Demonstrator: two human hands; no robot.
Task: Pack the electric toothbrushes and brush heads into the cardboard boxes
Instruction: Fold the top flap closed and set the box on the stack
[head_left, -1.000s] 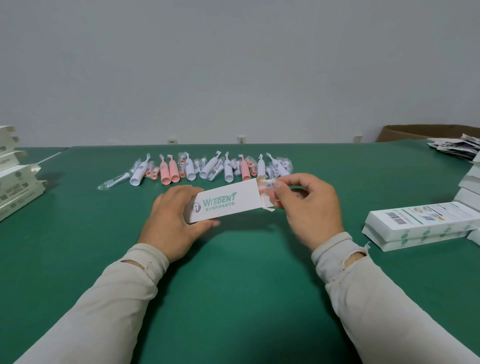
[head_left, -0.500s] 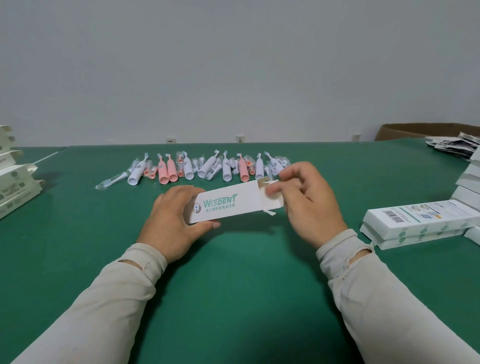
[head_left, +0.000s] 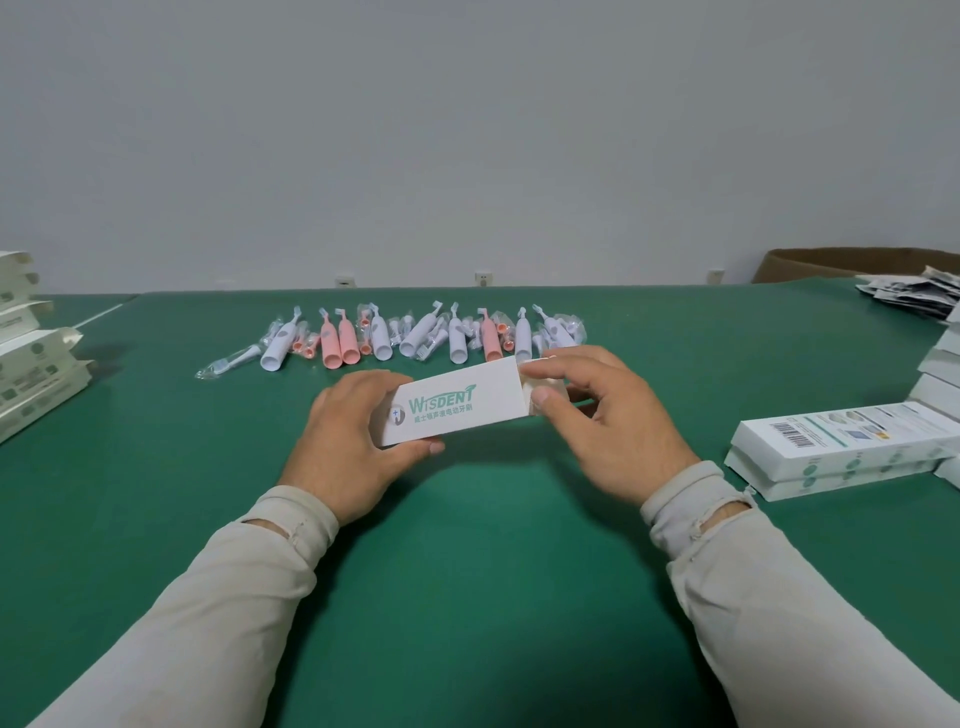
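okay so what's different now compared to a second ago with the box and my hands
The right hand has folded the end flap in: a second ago it stuck out of the white box, and now it is almost shut under the fingers. The left hand grips the other end as before. The row of toothbrushes has not moved.

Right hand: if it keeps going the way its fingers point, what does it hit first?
The right hand points left at the open end of the box, which it already touches at the flap. Going on, it would likely press into that end, toward the left hand. Depth is unclear.
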